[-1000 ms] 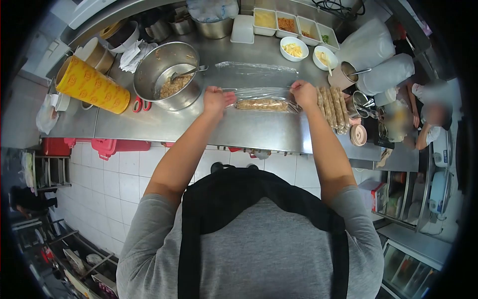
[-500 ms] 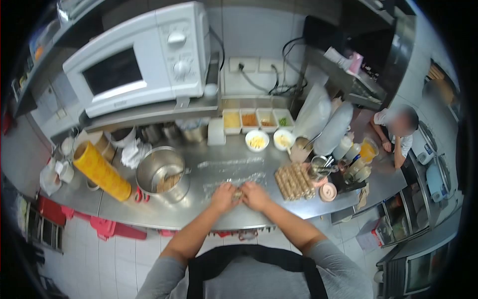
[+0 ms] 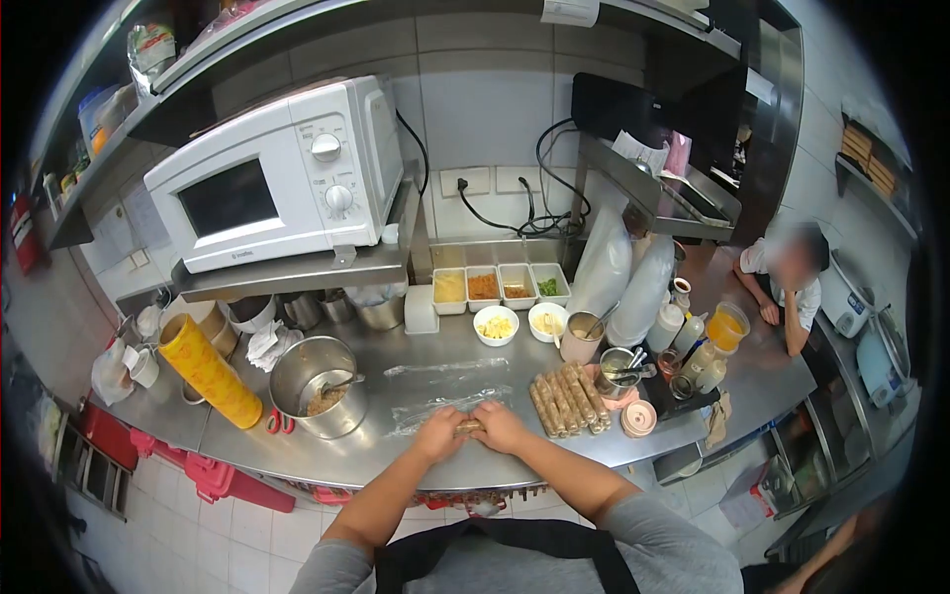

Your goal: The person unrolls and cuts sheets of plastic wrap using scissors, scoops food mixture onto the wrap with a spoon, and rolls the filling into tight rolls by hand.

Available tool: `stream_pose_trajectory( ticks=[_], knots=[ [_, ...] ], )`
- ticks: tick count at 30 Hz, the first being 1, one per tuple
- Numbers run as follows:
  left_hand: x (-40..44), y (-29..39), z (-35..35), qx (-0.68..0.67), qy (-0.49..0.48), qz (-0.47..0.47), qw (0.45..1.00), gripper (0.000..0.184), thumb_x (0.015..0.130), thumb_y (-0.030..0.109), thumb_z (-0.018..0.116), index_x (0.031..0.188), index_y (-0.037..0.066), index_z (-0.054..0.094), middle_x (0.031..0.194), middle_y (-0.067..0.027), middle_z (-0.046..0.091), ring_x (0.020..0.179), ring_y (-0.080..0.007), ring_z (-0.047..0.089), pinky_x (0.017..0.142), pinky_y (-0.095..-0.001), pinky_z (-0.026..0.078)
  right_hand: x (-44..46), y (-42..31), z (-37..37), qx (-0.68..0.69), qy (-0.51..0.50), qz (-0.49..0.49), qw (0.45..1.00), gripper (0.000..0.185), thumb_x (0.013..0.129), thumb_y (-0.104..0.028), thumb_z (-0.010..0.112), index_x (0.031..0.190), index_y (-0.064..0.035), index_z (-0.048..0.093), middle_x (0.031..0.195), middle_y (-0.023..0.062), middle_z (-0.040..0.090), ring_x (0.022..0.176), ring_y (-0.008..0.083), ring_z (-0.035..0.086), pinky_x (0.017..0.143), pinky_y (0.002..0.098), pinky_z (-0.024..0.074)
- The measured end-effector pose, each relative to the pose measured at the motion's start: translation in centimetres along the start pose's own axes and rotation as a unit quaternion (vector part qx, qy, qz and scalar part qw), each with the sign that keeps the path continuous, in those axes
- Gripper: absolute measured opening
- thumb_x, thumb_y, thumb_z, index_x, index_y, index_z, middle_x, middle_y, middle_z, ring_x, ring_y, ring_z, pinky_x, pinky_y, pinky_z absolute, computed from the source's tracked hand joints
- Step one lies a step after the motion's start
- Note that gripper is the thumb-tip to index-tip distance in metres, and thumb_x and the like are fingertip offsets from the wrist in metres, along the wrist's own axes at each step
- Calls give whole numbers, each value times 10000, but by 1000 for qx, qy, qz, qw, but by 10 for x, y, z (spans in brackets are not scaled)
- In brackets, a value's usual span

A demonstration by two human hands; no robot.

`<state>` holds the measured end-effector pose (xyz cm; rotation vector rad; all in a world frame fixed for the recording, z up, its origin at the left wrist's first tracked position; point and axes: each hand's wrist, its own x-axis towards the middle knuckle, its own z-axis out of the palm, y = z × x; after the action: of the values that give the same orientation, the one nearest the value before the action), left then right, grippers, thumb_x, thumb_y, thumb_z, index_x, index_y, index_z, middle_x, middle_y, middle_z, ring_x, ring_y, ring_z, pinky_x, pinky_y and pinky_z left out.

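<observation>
My left hand [image 3: 442, 434] and my right hand [image 3: 498, 427] are closed round the two ends of a short roll of light brown filling [image 3: 469, 427], close together near the counter's front edge. Clear plastic film [image 3: 414, 413] spreads out behind and left of the roll. A second strip of film [image 3: 445, 366] lies farther back. Several wrapped rolls [image 3: 568, 399] lie side by side to the right. On the left, a steel pot [image 3: 319, 388] holds brown filling and a spoon.
A yellow patterned roll [image 3: 210, 372] and red-handled scissors [image 3: 279, 423] are on the left. Behind are white bowls [image 3: 496, 325] and small tubs [image 3: 482, 287]. Bottles [image 3: 685, 337] and cups stand right, near a seated person [image 3: 789, 277]. A microwave [image 3: 282, 173] sits above.
My hands were apart at the film's edges; they have come together over the roll, which is now mostly covered. The view has tilted up, showing the microwave and wall.
</observation>
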<state>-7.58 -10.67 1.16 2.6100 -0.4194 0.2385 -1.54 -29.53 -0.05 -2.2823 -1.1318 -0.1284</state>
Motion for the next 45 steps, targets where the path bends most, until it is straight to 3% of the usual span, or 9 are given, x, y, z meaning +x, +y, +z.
stream_pose_trajectory(
  ticks=[9,17,20,23,26,32,35,38,45],
  knots=[
    [14,-8,22,-7,-8,20,1000,351,696,217,770,995,98,629,1008,-160,592,1009,-369,555,885,-455,460,11,6,-17,16,-93,-14,995,308,681,-206,757,932,-66,644,985,169,609,956,364,574,869,448,472],
    [20,-4,13,-50,-19,28,998,316,681,192,796,903,74,605,929,-128,598,915,-345,588,806,-427,484,17,19,-8,74,-98,48,991,276,674,-129,787,892,-45,641,899,149,611,833,333,607,748,404,500],
    [10,1,16,-44,17,-7,999,354,667,179,809,950,74,625,955,-113,607,938,-338,591,807,-414,490,-1,11,-5,56,8,15,998,282,658,-143,798,880,-43,656,919,134,620,879,339,608,776,431,497],
    [11,-10,6,-83,-45,-8,995,389,667,185,814,1005,86,648,992,-89,612,953,-327,595,818,-408,492,7,8,-17,77,-92,84,989,310,658,-137,790,928,-50,665,933,133,616,923,334,599,806,423,491],
    [-2,-31,-10,-83,12,75,994,402,670,192,818,1030,94,665,1001,-76,616,953,-315,600,818,-400,497,19,2,-23,27,-122,44,991,306,658,-125,785,933,-56,668,934,129,613,948,338,590,827,416,487],
    [-11,-38,-7,-127,-29,-34,991,420,678,164,812,1075,107,685,1006,-70,642,981,-304,596,834,-382,500,14,-11,15,89,9,9,996,313,662,-126,786,947,-61,676,947,118,617,942,337,588,830,412,489],
    [-13,-51,-11,-157,-28,21,987,466,681,155,811,1125,119,675,1013,-68,664,954,-292,606,830,-378,504,21,-11,8,81,-65,39,994,322,668,-127,783,965,-62,676,955,112,618,955,330,581,841,407,488],
    [-21,-58,-19,-130,67,56,988,534,682,156,811,1189,127,644,1009,-71,679,913,-277,620,817,-375,513,38,-34,-3,42,-43,5,998,300,676,-113,772,956,-62,680,959,105,620,959,327,576,852,405,487],
    [-37,-74,-13,-117,72,46,989,678,659,161,827,1288,149,574,988,-64,682,892,-286,619,826,-390,513,31,-41,23,45,-44,10,998,281,705,-175,757,949,-60,680,962,115,616,974,320,568,847,414,487]
  ],
)
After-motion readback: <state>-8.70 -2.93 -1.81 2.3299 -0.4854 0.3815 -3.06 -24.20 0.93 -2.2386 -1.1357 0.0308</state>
